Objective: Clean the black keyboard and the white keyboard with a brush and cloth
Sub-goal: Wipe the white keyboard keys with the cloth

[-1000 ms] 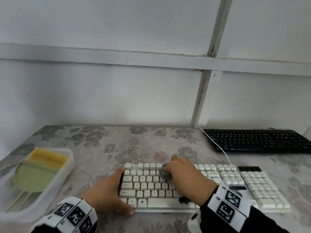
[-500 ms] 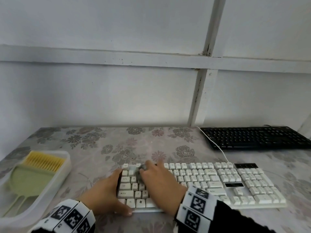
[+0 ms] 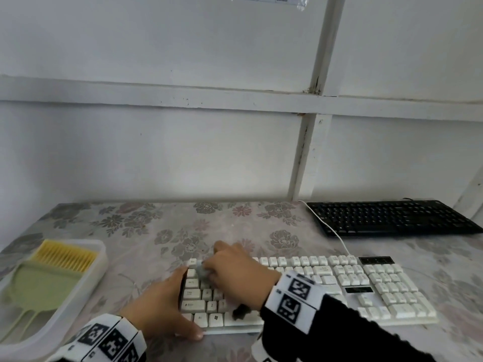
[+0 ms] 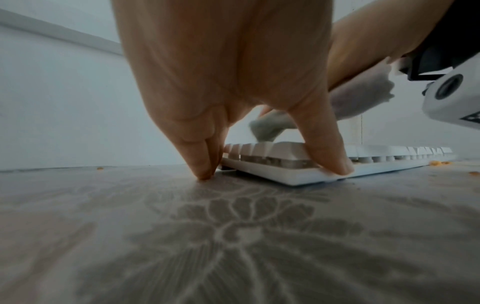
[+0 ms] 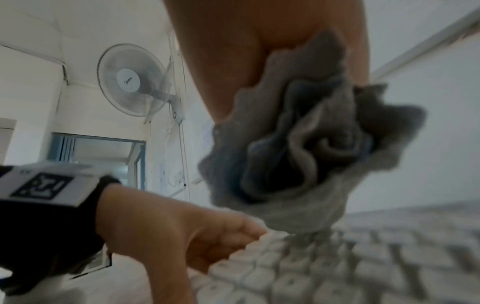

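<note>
White keyboard: a white full-size plastic keyboard [image 3: 326, 288] is laid flat on the counter, near the front edge, and is seen close up in the left wrist view [image 4: 285, 164] and blurred in the right wrist view [image 5: 337, 267].
Cloth: a crumpled grey cloth [image 5: 306, 144] is pressed onto the keys at the far left corner of the white keyboard; only a small grey bunch [image 3: 202, 270] is seen from the head view.
Right hand: the right hand [image 3: 235, 270] is placed over the left part of the white keyboard, and the cloth is gripped in its curled fingers.
Left hand: the left hand [image 3: 162, 307] is set against the left end of the white keyboard; the thumb [image 4: 327, 148] is pressed on the front edge, the fingers [image 4: 200, 156] are held straight and together beside the left end with their tips on the counter, and nothing is gripped.
Black keyboard: a black flat keyboard [image 3: 392, 218] is laid at the far right of the counter, well apart from both hands.
Brush: a pale green plastic brush with yellow bristles [image 3: 52, 273] is kept in a translucent white tray [image 3: 99, 267] at the left of the counter.
Counter: the counter [image 3: 156, 231] is covered in a grey floral pattern, and small orange crumbs [image 4: 255, 163] are scattered beside the white keyboard.
Cable: a white cable [image 3: 332, 231] is run from the white keyboard past the left end of the black keyboard.
</note>
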Tool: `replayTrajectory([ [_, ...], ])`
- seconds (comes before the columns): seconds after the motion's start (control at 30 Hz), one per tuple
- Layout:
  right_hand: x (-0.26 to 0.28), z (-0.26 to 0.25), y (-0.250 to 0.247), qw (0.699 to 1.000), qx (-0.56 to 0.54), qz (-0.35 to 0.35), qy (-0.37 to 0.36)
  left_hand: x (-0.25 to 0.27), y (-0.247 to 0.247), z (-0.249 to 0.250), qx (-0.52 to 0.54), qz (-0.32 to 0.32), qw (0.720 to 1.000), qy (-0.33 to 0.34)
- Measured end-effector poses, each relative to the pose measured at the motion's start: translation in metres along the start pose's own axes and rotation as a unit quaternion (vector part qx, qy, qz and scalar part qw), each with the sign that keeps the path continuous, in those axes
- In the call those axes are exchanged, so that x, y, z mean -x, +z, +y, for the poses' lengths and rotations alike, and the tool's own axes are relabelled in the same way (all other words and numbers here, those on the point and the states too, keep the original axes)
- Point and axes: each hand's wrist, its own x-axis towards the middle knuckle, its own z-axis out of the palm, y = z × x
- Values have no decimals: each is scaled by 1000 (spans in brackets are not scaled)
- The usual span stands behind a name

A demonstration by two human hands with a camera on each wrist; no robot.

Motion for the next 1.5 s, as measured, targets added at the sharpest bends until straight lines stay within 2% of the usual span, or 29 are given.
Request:
replayTrajectory([
  [0.13, -7, -7, 15, 999, 1, 29, 43, -2, 0, -3, 14, 2, 1000, 8],
  [0.27, -8, -4, 16, 997, -28, 68, 24, -2, 1, -3, 4, 3, 1000, 5],
  [0.4, -16, -11, 17, 998, -15, 44, -42, -4, 1, -5, -10, 8, 1000, 4],
  [0.5, -12, -12, 20, 998, 46, 25, -34, -3, 1, -4, -14, 13, 1000, 11],
  [0.63, -4, 0, 23, 997, 52, 35, -36, -2, 1, -1, -4, 11, 1000, 7],
  [0.83, 19, 39, 21, 998, 24, 60, -5, 1, 1, 1, -18, 1, 1000, -8],
  [1.0, 30, 67, 5, 997, 21, 56, 55, 2, 0, 2, -19, -14, 999, -30],
  [1.1, 34, 68, 0, 995, 24, 82, 46, 3, -2, 3, -2, -24, 999, -30],
  [1.2, 43, 70, 5, 996, 21, 76, 30, 2, -1, 3, -2, -14, 999, -33],
  [1.4, 74, 109, 9, 987, -24, 118, 103, 1, 1, 4, -8, -9, 1000, -24],
  [1.5, 90, 128, 7, 985, -9, 113, 133, 1, 0, 4, -15, -8, 1000, -22],
])
